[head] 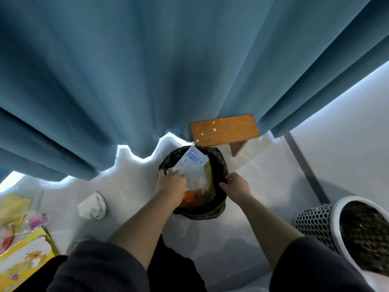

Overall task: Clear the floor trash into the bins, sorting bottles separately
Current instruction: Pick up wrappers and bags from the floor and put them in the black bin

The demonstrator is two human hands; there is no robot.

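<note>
A round bin lined with a black bag [219, 159] stands on the pale floor below the curtain. A white and blue plastic packet [193, 161], yellow wrapping and something orange sit inside it. My left hand [171, 182] is in the bin mouth, its fingers curled on the clear end of the packet. My right hand [236, 183] pinches the black bag at the bin's right rim. A white perforated bin [315, 220] with a dark liner stands at the lower right.
Crumpled white paper [92, 206] lies on the floor to the left. Yellow and pink wrappers and a yellow box [23, 256] lie at the far left. A small wooden stool [225, 129] stands behind the black bin. A blue curtain [147, 70] hangs across the back.
</note>
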